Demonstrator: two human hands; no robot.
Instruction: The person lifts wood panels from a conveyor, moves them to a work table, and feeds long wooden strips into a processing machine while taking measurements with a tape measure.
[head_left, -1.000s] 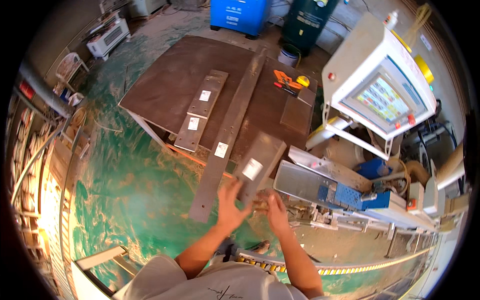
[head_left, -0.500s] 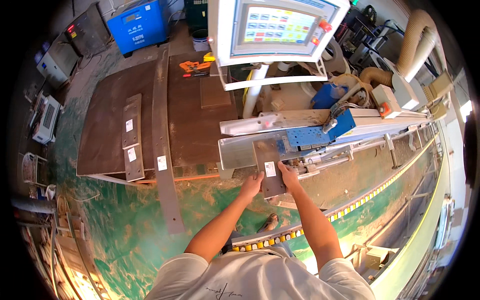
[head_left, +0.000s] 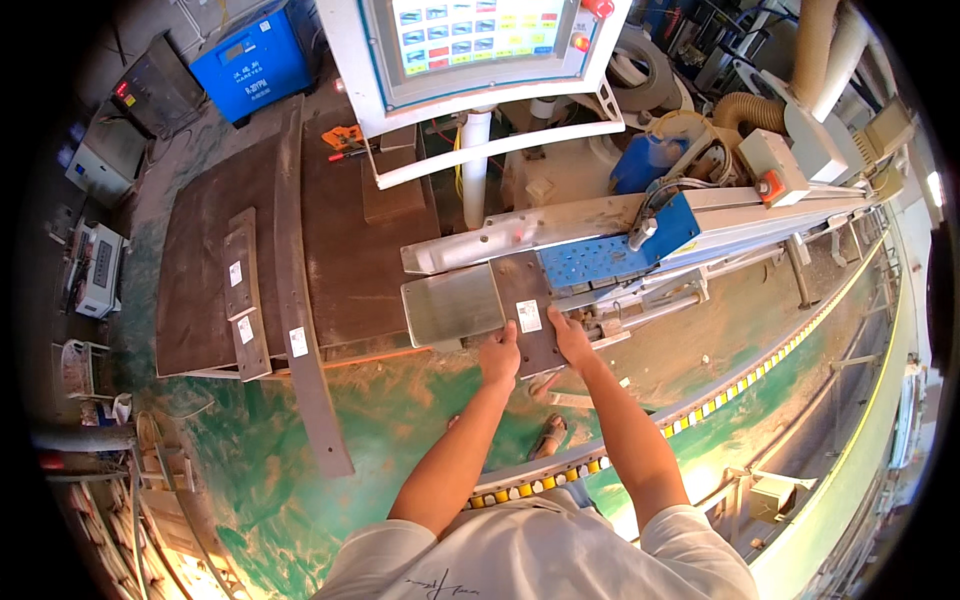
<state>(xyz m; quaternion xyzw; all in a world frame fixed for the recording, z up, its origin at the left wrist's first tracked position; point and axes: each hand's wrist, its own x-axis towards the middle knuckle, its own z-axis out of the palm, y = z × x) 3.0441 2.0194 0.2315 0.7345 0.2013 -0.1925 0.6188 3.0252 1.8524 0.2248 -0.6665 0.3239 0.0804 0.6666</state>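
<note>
Both hands grip a dark board [head_left: 527, 305] by its near end. The left hand [head_left: 499, 357] holds the left corner, the right hand [head_left: 572, 338] the right edge. The board lies on the machine's metal plate [head_left: 452, 305], just under the blue block [head_left: 605, 258].

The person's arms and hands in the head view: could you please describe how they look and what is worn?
Both forearms are bare, with no gloves, watch or rings visible on the left hand or right hand. Short white T-shirt sleeves end above the elbows; the shirt carries a small dark mark.
</note>
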